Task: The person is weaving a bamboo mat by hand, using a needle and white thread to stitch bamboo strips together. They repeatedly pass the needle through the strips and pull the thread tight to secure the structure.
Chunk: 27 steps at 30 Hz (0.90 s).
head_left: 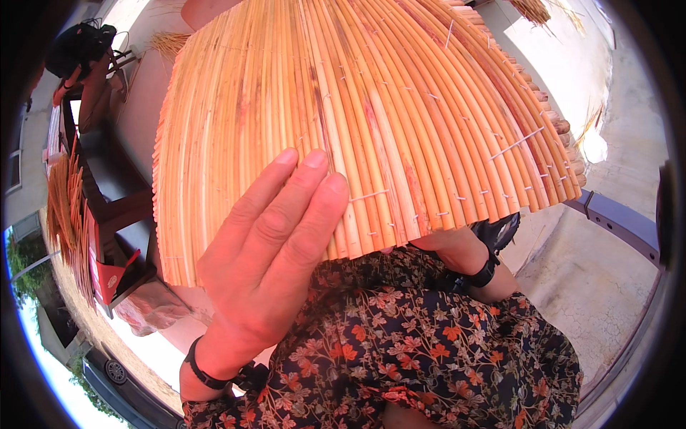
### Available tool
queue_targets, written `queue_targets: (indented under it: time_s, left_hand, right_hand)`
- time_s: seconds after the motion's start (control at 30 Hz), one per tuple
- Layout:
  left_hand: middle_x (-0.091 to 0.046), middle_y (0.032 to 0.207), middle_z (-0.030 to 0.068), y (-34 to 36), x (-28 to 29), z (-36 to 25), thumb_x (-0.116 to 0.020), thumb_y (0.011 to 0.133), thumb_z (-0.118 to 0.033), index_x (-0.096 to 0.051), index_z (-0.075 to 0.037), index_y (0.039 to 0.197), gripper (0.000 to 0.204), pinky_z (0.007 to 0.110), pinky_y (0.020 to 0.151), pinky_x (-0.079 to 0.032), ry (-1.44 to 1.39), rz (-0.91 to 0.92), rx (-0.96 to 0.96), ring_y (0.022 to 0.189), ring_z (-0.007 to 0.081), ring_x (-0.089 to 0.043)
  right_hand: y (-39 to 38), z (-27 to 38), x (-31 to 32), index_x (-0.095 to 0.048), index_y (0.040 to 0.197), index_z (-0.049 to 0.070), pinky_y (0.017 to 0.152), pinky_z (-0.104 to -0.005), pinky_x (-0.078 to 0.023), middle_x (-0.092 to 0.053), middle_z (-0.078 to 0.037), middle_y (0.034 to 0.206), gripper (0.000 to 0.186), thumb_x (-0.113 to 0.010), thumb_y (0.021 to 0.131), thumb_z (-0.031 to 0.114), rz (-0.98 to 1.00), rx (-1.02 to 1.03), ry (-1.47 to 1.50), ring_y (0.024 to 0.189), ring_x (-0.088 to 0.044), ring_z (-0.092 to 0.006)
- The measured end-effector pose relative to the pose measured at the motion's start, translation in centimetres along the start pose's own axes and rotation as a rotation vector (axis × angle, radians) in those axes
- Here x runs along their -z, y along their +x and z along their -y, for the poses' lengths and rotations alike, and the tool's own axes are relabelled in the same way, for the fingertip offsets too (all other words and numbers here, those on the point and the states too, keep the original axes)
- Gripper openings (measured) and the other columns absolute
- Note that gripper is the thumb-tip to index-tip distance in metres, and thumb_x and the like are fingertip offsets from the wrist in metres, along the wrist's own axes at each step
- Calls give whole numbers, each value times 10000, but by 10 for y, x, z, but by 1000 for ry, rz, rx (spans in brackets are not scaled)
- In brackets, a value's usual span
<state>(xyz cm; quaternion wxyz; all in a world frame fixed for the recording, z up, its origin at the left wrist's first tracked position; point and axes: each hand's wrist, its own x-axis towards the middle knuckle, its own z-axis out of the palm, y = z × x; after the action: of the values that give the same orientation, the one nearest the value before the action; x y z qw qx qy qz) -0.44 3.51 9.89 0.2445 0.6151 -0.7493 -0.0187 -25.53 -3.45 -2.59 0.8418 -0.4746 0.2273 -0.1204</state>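
A broad panel of tan, reed-like stalks (286,107) laid side by side fills the upper middle, its near edge just above my lap. Short white stitches (518,143) of thread or something like it cross the stalks, mostly on the right part. My left hand (275,239) lies flat on the panel near its front edge, fingers stretched out and touching the stalks. From below on the right comes my right hand (457,248), partly under the front edge. Its fingers are hidden beneath the panel, so their grip does not show.
A bundle of thin stalks (68,222) lies on the left beside a dark-framed piece of furniture (111,161). More loose stalks (532,10) are on the ground at the upper right. A dark metal bar (622,232) runs along the right. A parked car (118,382) shows at the lower left.
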Motion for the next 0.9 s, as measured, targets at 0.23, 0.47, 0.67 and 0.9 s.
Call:
queue_targets:
  time_s: [0.23, 0.47, 0.67, 0.9]
  left_hand:
    - [-686, 1193, 261, 1, 5, -4, -617, 734, 151, -670, 71, 1187, 463, 434, 980, -553, -29, 7, -19, 1132, 408, -672]
    - [-695, 1180, 249, 0, 5, 0, -640, 739, 130, -680, 59, 1172, 440, 431, 958, -561, -7, 29, -21, 1108, 411, -683]
    - [-701, 1178, 232, 1, 2, 0, -662, 732, 130, -690, 41, 1161, 439, 423, 955, -563, -21, 44, 10, 1114, 404, -684]
    - [-701, 1183, 232, 4, 12, -1, -661, 736, 135, -692, 35, 1170, 447, 422, 961, -561, -40, 80, 31, 1123, 404, -681]
  right_hand:
    - [-1, 11, -4, -632, 1288, 43, 913, -279, -491, -676, -45, 1198, 313, -583, 1022, 200, -10, -3, 38, 1073, -617, -129]
    - [0, 11, -5, -612, 1288, 36, 897, -290, -483, -656, -51, 1183, 312, -592, 1015, 186, -4, -13, 65, 1055, -600, -136]
    - [2, 13, -8, -595, 1289, 31, 884, -300, -476, -639, -57, 1171, 314, -600, 1010, 174, -18, -6, 100, 1039, -586, -142]
    - [17, 17, -14, -575, 1289, 24, 867, -311, -468, -620, -63, 1156, 318, -609, 1003, 160, -68, 27, 270, 1021, -569, -149]
